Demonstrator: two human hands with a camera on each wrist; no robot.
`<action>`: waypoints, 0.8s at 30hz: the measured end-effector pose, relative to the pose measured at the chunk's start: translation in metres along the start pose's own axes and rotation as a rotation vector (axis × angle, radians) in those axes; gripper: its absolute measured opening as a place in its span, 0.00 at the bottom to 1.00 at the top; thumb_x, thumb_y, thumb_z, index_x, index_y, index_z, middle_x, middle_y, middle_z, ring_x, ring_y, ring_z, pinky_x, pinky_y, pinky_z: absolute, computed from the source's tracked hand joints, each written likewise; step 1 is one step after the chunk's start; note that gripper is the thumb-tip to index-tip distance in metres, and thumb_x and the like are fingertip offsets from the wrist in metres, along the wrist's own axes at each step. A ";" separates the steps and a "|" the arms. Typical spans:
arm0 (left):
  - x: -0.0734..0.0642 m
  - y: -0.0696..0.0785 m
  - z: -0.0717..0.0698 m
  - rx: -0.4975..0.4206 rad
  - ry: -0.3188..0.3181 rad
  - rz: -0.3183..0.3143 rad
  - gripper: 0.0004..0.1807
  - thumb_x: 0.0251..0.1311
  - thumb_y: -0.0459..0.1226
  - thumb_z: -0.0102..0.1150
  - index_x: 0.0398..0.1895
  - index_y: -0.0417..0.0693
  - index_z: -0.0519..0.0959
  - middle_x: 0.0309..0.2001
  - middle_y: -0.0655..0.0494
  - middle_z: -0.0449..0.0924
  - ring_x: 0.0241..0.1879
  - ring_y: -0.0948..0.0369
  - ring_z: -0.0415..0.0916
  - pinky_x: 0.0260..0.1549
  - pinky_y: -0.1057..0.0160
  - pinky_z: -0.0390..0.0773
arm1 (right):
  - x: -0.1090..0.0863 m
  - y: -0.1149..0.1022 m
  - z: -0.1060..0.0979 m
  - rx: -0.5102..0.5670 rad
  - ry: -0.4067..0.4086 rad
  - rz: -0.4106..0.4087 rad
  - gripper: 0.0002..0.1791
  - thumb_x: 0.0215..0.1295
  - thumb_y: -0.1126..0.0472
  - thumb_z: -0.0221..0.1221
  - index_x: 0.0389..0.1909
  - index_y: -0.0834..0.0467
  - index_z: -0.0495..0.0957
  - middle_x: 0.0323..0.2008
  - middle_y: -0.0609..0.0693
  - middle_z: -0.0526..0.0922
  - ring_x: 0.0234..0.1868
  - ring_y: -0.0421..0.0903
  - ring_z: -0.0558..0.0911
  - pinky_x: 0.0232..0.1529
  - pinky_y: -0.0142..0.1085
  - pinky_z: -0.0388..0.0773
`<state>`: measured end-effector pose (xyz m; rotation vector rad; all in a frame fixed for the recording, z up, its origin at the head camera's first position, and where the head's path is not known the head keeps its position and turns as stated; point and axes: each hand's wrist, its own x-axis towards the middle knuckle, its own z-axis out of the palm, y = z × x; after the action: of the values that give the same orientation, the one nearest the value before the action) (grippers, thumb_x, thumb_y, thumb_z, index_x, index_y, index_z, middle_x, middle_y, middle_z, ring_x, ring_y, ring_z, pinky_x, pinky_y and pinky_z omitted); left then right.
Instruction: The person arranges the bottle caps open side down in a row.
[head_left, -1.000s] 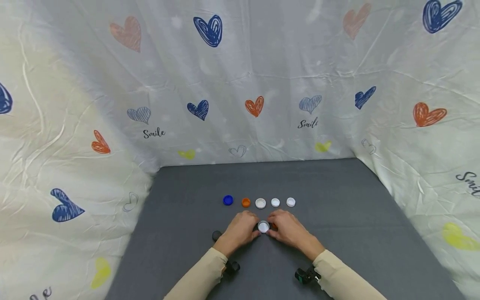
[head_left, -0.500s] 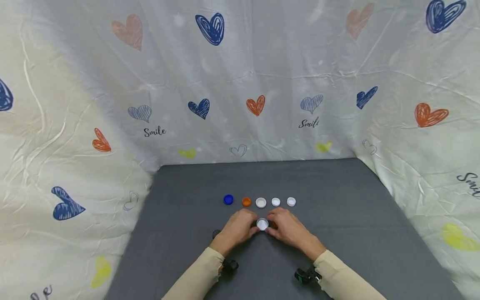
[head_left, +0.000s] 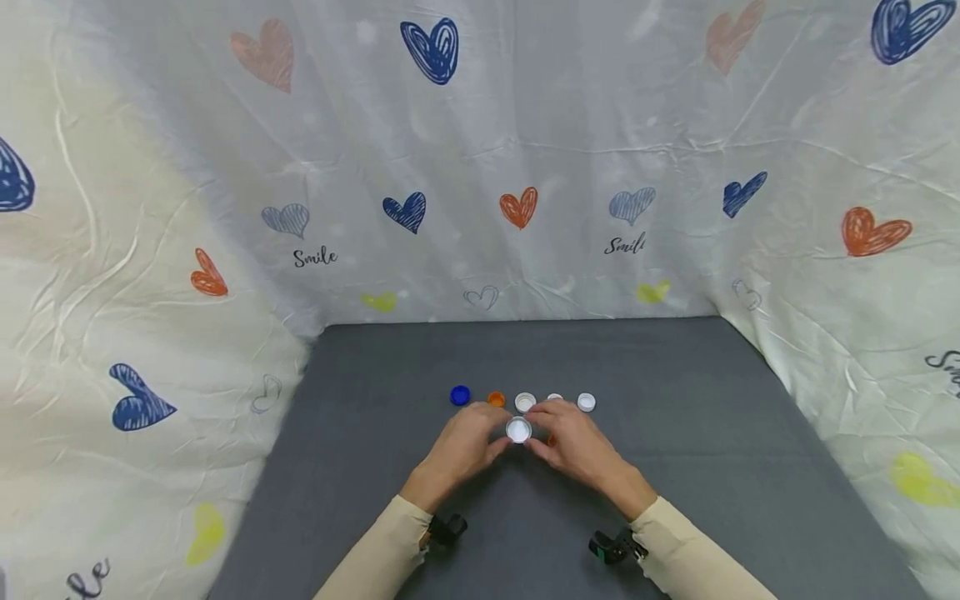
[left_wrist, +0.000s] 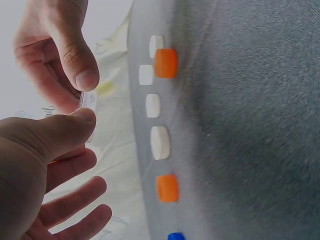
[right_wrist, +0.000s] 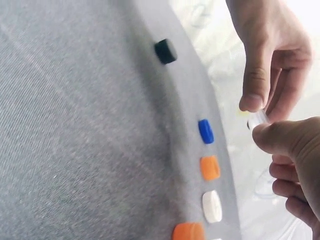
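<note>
Both hands pinch one small round cap (head_left: 518, 430), clear and ridged at the side with a white middle. It is held up above the table, against the cloth backdrop in both wrist views. My left hand (head_left: 459, 443) grips its left side with thumb and fingertips. My right hand (head_left: 576, 443) grips the opposite side in the same way. In the left wrist view, the left hand's other fingers (left_wrist: 75, 202) are spread apart. An orange cap (left_wrist: 165, 63) lies on the table close by the right hand, mostly hidden behind it in the head view.
Behind the hands runs a row of caps on the grey table (head_left: 675, 483): a blue cap (head_left: 460, 396), another orange cap (right_wrist: 210, 168) and several white caps (left_wrist: 160, 142). A black cap (right_wrist: 165, 51) lies to the left. A heart-printed cloth (head_left: 480, 167) hangs around.
Both hands have raised the clear cap and moved it slightly up and left in the head view. The left forearm now covers the black cap there, and the head view has shifted a little.
</note>
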<state>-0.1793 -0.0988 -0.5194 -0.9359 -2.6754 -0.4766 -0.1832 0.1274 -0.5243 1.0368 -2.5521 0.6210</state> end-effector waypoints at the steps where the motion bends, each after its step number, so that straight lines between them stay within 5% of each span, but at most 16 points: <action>1: -0.001 0.000 -0.003 -0.003 0.013 0.007 0.15 0.56 0.42 0.74 0.46 0.53 0.85 0.43 0.62 0.87 0.46 0.62 0.81 0.48 0.61 0.81 | 0.001 -0.001 -0.001 0.005 0.014 -0.007 0.18 0.57 0.52 0.73 0.48 0.54 0.86 0.50 0.46 0.85 0.51 0.43 0.82 0.53 0.43 0.80; 11: -0.014 0.000 -0.027 -0.050 0.138 0.024 0.18 0.54 0.43 0.76 0.48 0.52 0.86 0.46 0.60 0.87 0.50 0.61 0.81 0.54 0.61 0.80 | 0.008 -0.014 -0.006 0.089 0.136 -0.092 0.22 0.55 0.52 0.74 0.51 0.54 0.85 0.51 0.46 0.84 0.55 0.45 0.81 0.56 0.45 0.79; 24: -0.024 -0.001 -0.028 -0.058 0.202 0.073 0.25 0.49 0.39 0.79 0.52 0.46 0.84 0.51 0.55 0.86 0.51 0.58 0.81 0.53 0.58 0.81 | 0.008 -0.016 -0.001 0.099 0.167 -0.121 0.24 0.53 0.54 0.75 0.51 0.57 0.84 0.52 0.49 0.84 0.56 0.48 0.81 0.57 0.47 0.79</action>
<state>-0.1577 -0.1234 -0.5028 -0.9444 -2.4501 -0.6008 -0.1770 0.1124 -0.5156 1.1125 -2.3172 0.7730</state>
